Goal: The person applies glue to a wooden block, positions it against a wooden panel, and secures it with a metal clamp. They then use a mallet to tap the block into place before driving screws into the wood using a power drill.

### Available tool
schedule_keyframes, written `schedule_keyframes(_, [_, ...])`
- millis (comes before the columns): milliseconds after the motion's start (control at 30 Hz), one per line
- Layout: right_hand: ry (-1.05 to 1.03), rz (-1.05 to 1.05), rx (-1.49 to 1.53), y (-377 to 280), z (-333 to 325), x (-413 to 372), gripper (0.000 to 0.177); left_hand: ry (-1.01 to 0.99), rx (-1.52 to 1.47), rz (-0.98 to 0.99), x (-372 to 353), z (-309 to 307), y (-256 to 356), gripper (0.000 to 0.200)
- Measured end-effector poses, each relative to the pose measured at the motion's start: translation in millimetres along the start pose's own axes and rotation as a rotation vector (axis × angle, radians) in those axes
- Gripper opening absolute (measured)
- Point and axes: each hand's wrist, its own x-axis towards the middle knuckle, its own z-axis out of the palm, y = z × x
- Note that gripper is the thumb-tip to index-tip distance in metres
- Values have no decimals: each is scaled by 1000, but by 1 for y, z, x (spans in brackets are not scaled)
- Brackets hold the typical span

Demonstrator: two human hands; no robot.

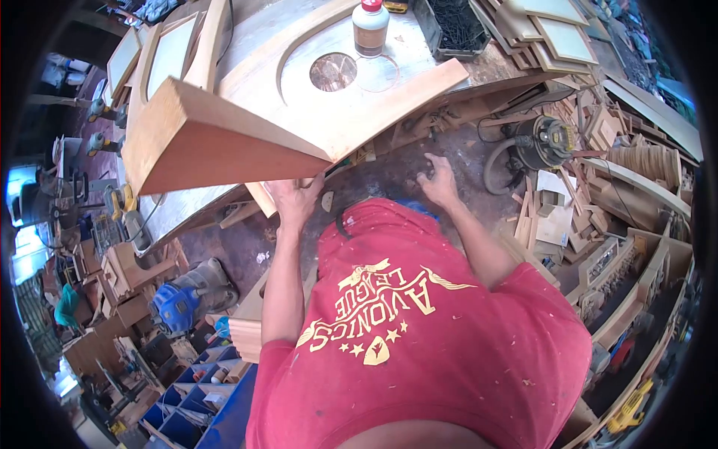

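A large angular wooden piece (224,150) stands at the left of the workbench, its pointed end towards the middle. My left hand (294,200) is at the lower edge of this piece near that point, with its fingers partly hidden behind the wood. To the right, my right hand (440,182) hangs over the floor in front of the bench, fingers apart and holding nothing. A long curved wooden strip (404,101) lies along the bench's front edge. Behind it a white bottle with a red cap (370,30) stands near a round hole (333,72) in the bench top.
A dark tray of screws (454,28) and stacked wooden panels (553,37) are at the back right. A shop vacuum (544,142) with a hose stands on the right. Lower left are a blue machine (176,308) and a blue compartment box (179,426). Wood scraps lie around.
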Motion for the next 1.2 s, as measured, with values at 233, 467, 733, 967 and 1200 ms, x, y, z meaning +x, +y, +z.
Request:
schedule_keyframes(233, [-12,-22,-83,32,-22,23,58,-28,-136,-98,0,2,1,22])
schedule_keyframes(467, [-48,-46,-123,45,-24,36,58,-41,-163,-159,-5,9,-12,24])
schedule_keyframes(733, [-59,-58,-135,41,-24,33,57,-128,-146,-160,-10,6,-18,27])
schedule_keyframes(967, [-85,-30,-167,30,-29,21,58,-74,-228,-184,-7,6,-13,23])
schedule_keyframes(1200, [-93,-75,-117,5,-36,22,59,-151,-81,-166,-7,-2,-28,47])
